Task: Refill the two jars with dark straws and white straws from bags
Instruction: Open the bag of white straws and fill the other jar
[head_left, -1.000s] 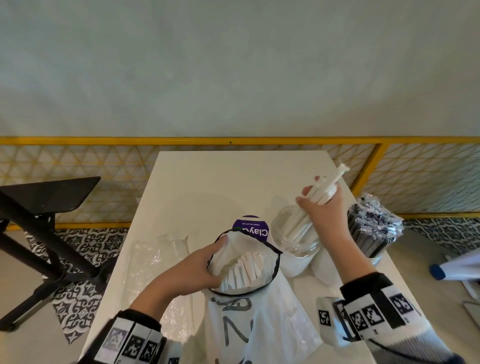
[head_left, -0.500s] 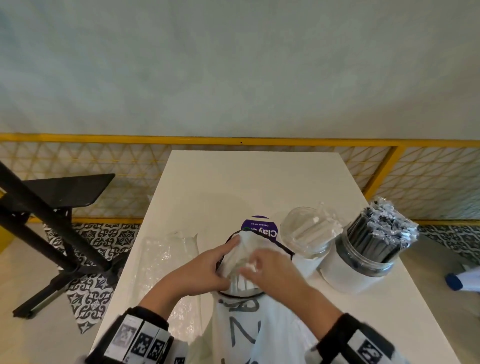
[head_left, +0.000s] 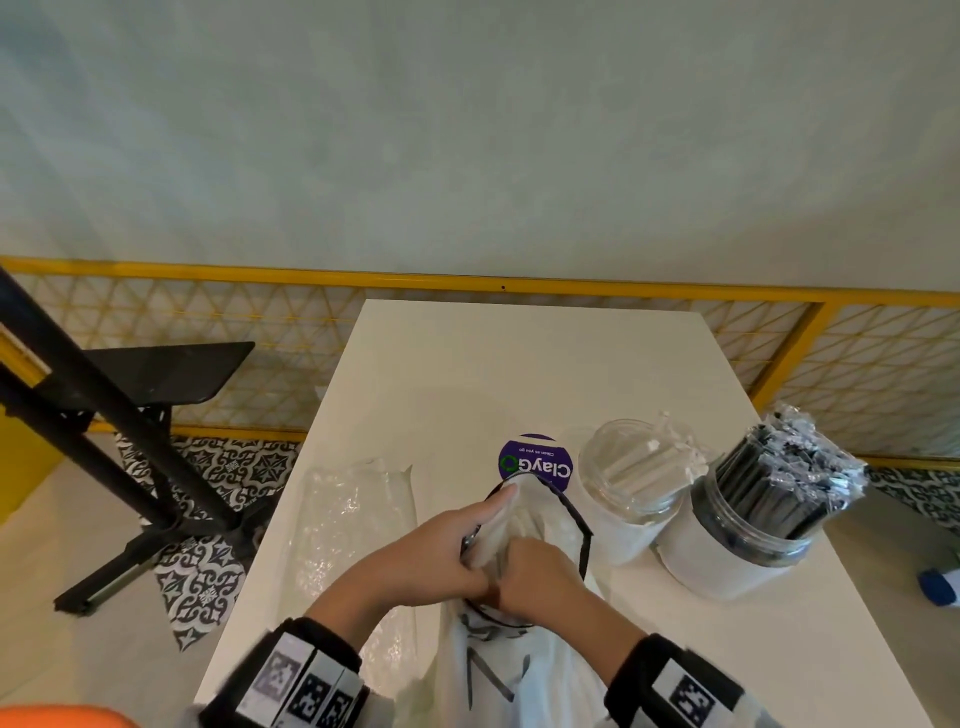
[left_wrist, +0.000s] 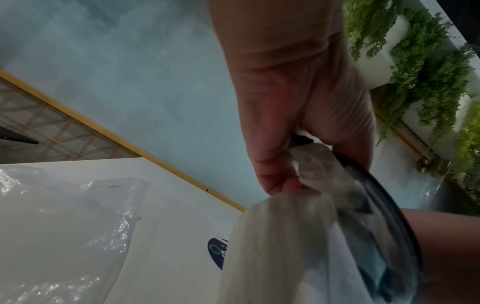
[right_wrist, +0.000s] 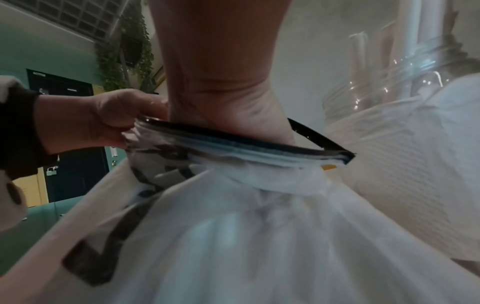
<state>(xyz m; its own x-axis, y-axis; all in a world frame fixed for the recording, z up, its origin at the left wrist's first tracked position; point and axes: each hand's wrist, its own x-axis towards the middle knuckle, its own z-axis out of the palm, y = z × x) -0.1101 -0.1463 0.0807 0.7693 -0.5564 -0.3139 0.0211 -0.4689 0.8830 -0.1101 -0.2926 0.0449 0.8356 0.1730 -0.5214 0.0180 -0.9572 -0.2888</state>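
Note:
A white plastic bag (head_left: 519, 675) with a black rim (right_wrist: 233, 142) lies at the near edge of the table. My left hand (head_left: 415, 566) pinches its rim on the left and holds the mouth up. My right hand (head_left: 540, 571) reaches down into the mouth, its fingers hidden inside. Just to the right stands a clear jar (head_left: 623, 525) partly filled with white straws (head_left: 644, 462). Further right, a second jar (head_left: 737, 556) is packed with wrapped dark straws (head_left: 779, 483).
An empty clear plastic bag (head_left: 353, 519) lies flat to the left of the white bag. A purple round sticker (head_left: 535, 462) sits behind the bag's mouth. The white table (head_left: 519, 364) ends at a yellow railing (head_left: 467, 283). A black stand (head_left: 130, 415) is on the floor at left.
My right hand let go of a bunch of white straws in the clear jar, came back left and went down into the bag. My left hand kept hold of the rim.

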